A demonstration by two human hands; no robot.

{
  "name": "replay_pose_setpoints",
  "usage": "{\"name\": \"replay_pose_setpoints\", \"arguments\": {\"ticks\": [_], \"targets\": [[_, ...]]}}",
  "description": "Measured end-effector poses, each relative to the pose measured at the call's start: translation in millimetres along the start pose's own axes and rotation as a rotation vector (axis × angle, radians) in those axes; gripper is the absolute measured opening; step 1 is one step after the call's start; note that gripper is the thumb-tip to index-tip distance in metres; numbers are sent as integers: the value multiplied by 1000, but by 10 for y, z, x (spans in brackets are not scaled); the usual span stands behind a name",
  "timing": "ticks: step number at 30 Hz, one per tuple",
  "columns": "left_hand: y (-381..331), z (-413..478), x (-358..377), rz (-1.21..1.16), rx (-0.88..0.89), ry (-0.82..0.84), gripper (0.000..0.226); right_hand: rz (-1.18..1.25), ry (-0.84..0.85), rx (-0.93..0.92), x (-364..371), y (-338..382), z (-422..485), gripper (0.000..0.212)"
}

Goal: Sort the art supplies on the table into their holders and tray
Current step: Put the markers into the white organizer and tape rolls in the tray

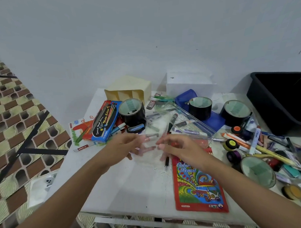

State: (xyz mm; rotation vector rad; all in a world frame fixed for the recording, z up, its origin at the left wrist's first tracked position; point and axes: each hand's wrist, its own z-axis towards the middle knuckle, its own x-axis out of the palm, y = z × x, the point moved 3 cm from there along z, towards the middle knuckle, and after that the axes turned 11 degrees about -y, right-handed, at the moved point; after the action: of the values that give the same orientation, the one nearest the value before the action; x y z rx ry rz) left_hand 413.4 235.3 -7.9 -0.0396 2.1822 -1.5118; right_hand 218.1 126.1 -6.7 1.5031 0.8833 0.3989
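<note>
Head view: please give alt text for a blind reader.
A person's left hand and right hand reach over a cluttered white table beside a clear tray; any grip is blurred. Tape rolls, pens and a pencil pack lie around.

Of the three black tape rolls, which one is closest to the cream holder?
The leftmost black tape roll, just in front of the cream holder and beside the blue watercolour box; the other two stand farther right.

Home craft corner: a small white table (131, 182) piled with tape rolls (132, 112), pens (236, 138) and pencil packs (198, 183) stands against a bare white wall (143, 37), with brick-patterned floor covering (18, 118) at nine o'clock.
</note>
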Motion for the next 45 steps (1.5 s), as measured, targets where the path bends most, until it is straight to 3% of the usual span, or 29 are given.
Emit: {"name": "replay_pose_setpoints", "arguments": {"ticks": [2, 5, 10, 12, 14, 17, 20, 25, 28, 33, 38, 45], "targets": [[34, -18, -64, 99, 18, 3, 21, -16, 123, -14, 97, 50, -26, 24], [118, -35, -182, 146, 34, -11, 25, -72, 219, -21, 141, 112, -54, 30], [311, -88, -348, 297, 25, 61, 24, -615, -92, -374, -51, 120, 31, 35], [365, -96, -389, 379, 58, 80, 22, -711, -103, -436, -59, 92, 48, 44], [402, -92, -409, 458, 83, 90, 25, -766, -9, -462, 14, 50, 33, 53], [416, -74, -413, 640, 131, 79, 31, -801, 182, -465, 171, -65, -1, 58], [397, -80, -421, 800, 191, 27, 30, -819, 260, -467, 282, -160, 25, 47], [336, -146, -461, 860, 312, -116, 30, -866, 221, -544, 333, -165, 122, 20], [346, -179, -477, 807, 338, -162, 30, -897, 190, -553, 341, -181, 147, 22], [425, -167, -479, 729, 372, -292, 11, -937, 86, -608, 377, -179, 207, 21], [393, -139, -443, 701, 414, -420, 12, -951, -2, -589, 365, -132, 314, 28], [228, 72, -309, 864, 409, -338, 29, -805, 90, -490, 345, -150, 360, 20]]}}
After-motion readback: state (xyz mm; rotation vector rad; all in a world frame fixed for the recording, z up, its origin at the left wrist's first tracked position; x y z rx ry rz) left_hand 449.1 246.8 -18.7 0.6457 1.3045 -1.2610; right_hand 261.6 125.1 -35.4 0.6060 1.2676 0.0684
